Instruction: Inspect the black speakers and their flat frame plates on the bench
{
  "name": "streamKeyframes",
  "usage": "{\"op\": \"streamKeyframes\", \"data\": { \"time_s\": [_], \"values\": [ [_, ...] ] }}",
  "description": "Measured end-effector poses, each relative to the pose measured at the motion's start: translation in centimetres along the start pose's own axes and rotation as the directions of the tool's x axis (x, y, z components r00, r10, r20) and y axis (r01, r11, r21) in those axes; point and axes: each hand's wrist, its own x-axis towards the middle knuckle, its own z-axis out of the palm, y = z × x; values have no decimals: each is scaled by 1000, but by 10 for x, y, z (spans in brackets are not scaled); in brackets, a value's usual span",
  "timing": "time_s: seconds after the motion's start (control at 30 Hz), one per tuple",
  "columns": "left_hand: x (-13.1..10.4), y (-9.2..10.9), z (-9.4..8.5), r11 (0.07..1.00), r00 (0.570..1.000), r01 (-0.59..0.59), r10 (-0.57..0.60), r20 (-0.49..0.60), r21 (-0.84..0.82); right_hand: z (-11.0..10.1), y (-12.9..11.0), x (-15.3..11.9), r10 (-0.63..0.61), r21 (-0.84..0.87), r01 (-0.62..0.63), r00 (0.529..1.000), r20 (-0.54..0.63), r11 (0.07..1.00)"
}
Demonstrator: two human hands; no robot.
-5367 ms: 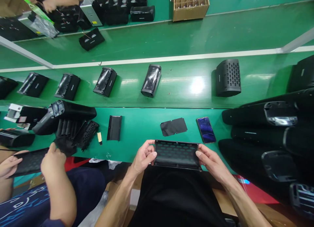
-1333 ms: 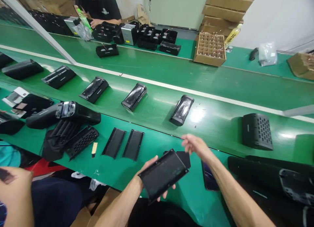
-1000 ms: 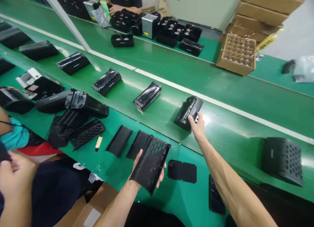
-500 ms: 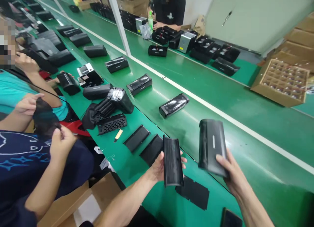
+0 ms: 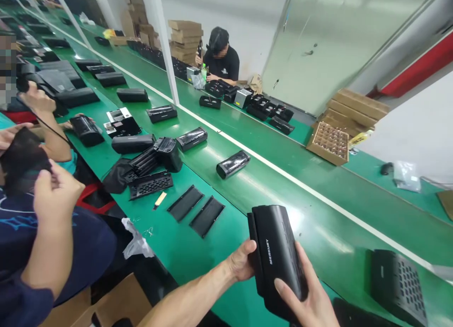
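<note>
My right hand (image 5: 309,289) grips a black speaker housing (image 5: 279,251) marked "MERKURY", its thumb lying across the front. A black curved panel (image 5: 252,230) is in my left hand (image 5: 242,261), pressed up against the left side of the housing. Fingers of my left hand are partly hidden behind the panel. Both parts are held tilted above the edge between the green table and the belt. Two similar black panels (image 5: 186,203) (image 5: 207,216) lie on the table to the left.
Several black housings (image 5: 233,164) lie along the green belt (image 5: 276,190). A perforated housing (image 5: 399,287) sits at the right. Left are a perforated panel (image 5: 152,185), a small yellow-handled tool (image 5: 160,200) and a co-worker's hands (image 5: 58,190) holding dark cloth. An open carton (image 5: 116,303) stands below.
My hands have come together, bringing the panel and the housing side by side. My view has swung to the right, and a perforated housing now shows at the right edge.
</note>
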Motion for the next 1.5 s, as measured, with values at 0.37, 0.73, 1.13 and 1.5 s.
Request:
{"op": "streamKeyframes", "data": {
  "time_s": [0.37, 0.73, 1.13, 1.5],
  "values": [
    [-12, -5, 14, 1000, 999, -31, 31, -24, 6, 2, 1, -16, 19, 39, -19, 1000, 9, 999],
    [-7, -10, 17, 1000, 1000, 5, -5, -3, -11, -9, -2, -22, 31, 63, -33, 999, 21, 997],
    [0, -24, 9, 995, 991, 19, -31, -129, -99, -25, 12, -17, 85, 221, -103, 992, 91, 970],
    [-3, -29, 12, 998, 955, -56, 53, -293, 1, 51, 17, -58, 126, 273, -11, 904, -409, 962]
  ]
}}
